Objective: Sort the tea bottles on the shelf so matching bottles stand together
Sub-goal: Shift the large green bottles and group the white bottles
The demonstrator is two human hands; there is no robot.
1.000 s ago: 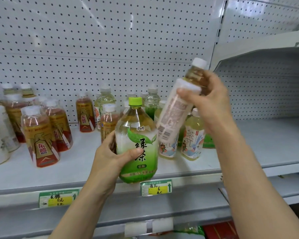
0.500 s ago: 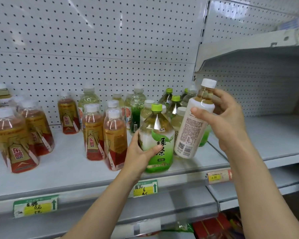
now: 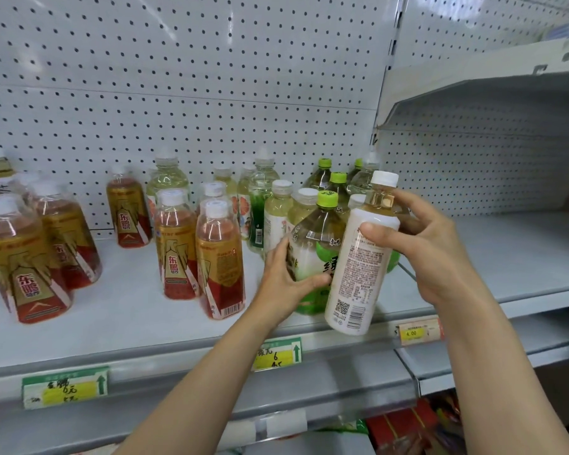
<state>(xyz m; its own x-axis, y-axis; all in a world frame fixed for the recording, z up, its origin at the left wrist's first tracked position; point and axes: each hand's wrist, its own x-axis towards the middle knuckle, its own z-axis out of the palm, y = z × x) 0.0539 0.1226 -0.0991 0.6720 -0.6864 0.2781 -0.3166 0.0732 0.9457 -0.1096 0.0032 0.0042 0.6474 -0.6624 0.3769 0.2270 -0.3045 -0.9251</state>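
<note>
Hidden partly behind right hand [image 3: 431,247] gripping one white-labelled bottle [image 3: 358,267]: one green-capped bottle [image 3: 312,254], left hand [image 3: 283,284] fingers wrapped round it.

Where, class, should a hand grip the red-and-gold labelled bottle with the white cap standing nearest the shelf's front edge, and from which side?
Grip the red-and-gold labelled bottle round its straight labelled body, coming from the front over the grey shelf edge. It stands upright; its shoulder tapers to a narrow white cap, a poorer hold. A matching bottle crowds its left, and the left hand is close on its right, so the front is probably easiest.
</note>
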